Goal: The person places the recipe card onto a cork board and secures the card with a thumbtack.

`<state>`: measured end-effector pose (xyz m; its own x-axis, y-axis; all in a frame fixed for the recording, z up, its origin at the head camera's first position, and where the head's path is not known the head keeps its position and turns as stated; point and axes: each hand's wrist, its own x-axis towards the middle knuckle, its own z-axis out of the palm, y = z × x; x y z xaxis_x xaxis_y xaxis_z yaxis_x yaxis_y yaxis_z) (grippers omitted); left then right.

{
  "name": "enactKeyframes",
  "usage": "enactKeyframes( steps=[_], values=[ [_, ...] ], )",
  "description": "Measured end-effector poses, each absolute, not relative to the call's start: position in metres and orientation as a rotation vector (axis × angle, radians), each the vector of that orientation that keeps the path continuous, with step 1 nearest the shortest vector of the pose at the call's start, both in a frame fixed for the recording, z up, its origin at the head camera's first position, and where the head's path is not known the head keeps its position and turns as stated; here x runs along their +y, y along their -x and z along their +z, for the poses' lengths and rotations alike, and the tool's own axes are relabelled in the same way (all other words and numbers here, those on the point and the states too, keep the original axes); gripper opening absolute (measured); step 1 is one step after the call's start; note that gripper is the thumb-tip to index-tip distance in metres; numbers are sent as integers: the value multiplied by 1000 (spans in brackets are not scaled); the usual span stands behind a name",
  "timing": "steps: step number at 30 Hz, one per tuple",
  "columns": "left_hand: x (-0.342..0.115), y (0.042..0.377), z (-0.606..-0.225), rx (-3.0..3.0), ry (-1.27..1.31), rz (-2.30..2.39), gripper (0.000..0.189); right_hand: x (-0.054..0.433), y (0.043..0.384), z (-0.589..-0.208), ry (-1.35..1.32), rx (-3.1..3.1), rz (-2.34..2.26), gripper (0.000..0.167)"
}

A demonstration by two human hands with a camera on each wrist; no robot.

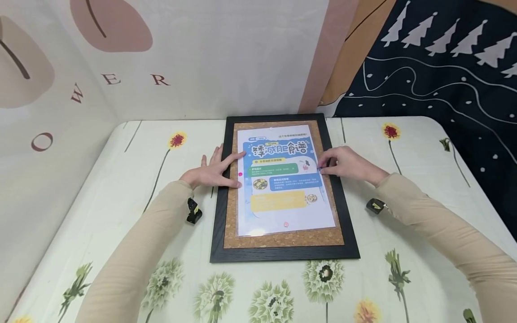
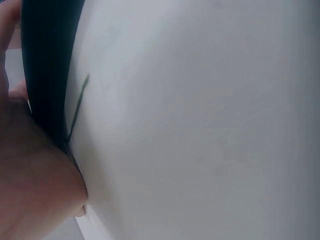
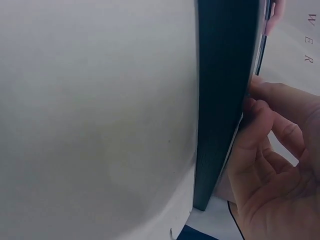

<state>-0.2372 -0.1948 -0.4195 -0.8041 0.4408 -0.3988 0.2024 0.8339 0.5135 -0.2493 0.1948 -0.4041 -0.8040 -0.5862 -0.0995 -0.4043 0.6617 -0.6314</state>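
Note:
A printed sheet [image 1: 278, 217] in a glossy clear cover lies on a black-framed cork board [image 1: 282, 241]. My left hand [image 1: 210, 172] rests across the board's left frame, its fingers spread and fingertips touching the sheet's left edge. At the sheet's right edge my right hand [image 1: 343, 163] pinches a small blue pushpin [image 1: 319, 168] between thumb and index finger, mostly covered by the fingertips. A pink pushpin [image 1: 240, 174] sits on the left edge, and a pale pink one [image 1: 286, 224] at bottom middle. In the right wrist view, the fingers [image 3: 262, 117] meet beside the black frame [image 3: 220, 100].
The board lies on a table with a flower-print cloth [image 1: 161, 242], close to the pale curtain [image 1: 210, 58] behind. A dark tree-print cloth [image 1: 424, 80] hangs at the right. Small black devices [image 1: 194, 211] sit at both wrists.

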Motion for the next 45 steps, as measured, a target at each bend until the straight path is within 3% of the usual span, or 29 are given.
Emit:
enactKeyframes(
  steps=[45],
  values=[
    [-195, 236, -420, 2503, -482, 605, 96, 203, 251, -418, 693, 2435, -1156, 9]
  ],
)
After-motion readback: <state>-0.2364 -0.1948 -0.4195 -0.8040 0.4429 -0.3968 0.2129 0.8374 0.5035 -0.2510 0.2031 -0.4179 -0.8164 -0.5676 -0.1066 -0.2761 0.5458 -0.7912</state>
